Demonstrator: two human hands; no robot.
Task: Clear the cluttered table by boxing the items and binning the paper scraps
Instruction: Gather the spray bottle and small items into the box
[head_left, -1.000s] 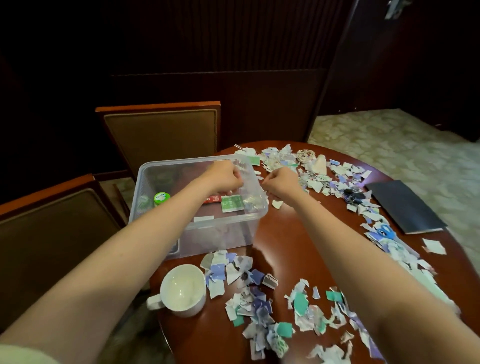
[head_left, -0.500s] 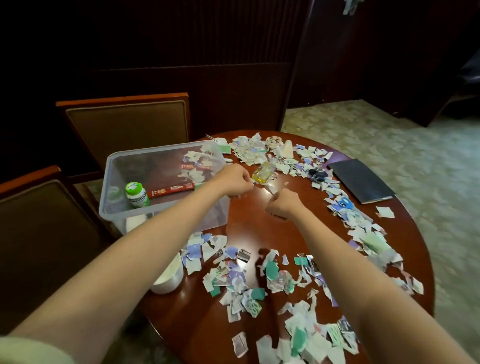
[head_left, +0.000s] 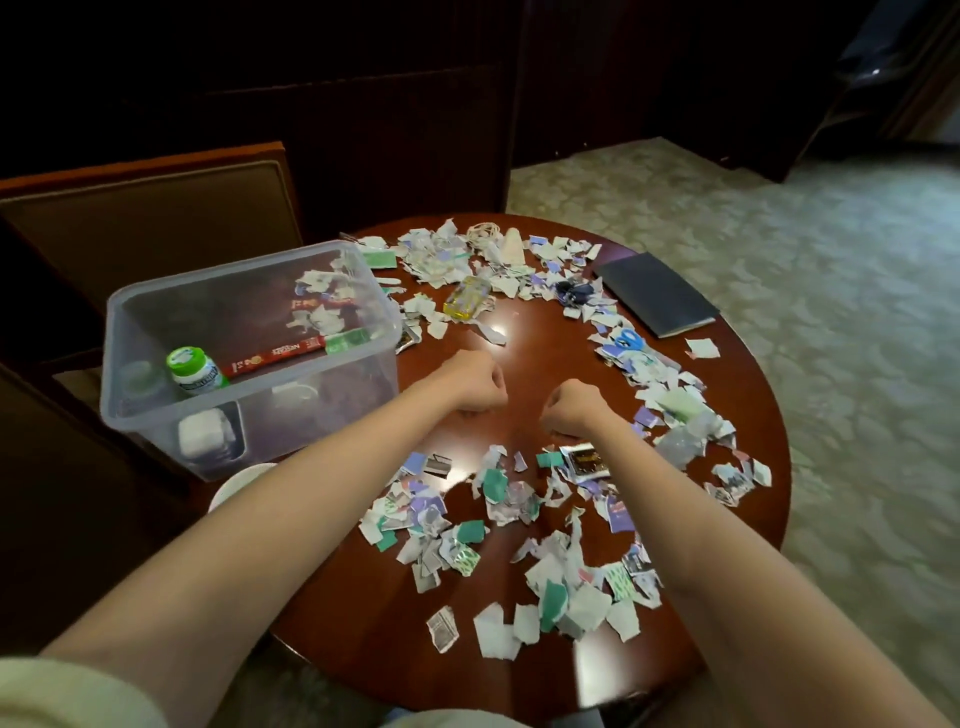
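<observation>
Both hands hover over the bare middle of the round wooden table (head_left: 524, 691), side by side and a little apart. The left hand (head_left: 475, 382) is curled into a fist, and so is the right hand (head_left: 571, 408); whether either fist holds anything cannot be told.

Torn paper scraps (head_left: 498, 491) ring the hands, lying thick in front of the person, along the right edge and across the far side. Just left of the left hand stands the clear plastic box (head_left: 249, 415), its long axis running from near-left to far-right. Inside it a green-capped bottle (head_left: 195, 369) stands at the left, and a red stick packet (head_left: 275, 356) lies flat, pointing along the box's length.

Among the far scraps lies a small yellow bottle (head_left: 466, 297) on its side. A dark notebook (head_left: 657, 293) lies flat at the far right edge, and blue scissors (head_left: 626, 340) rest among the scraps near it.
</observation>
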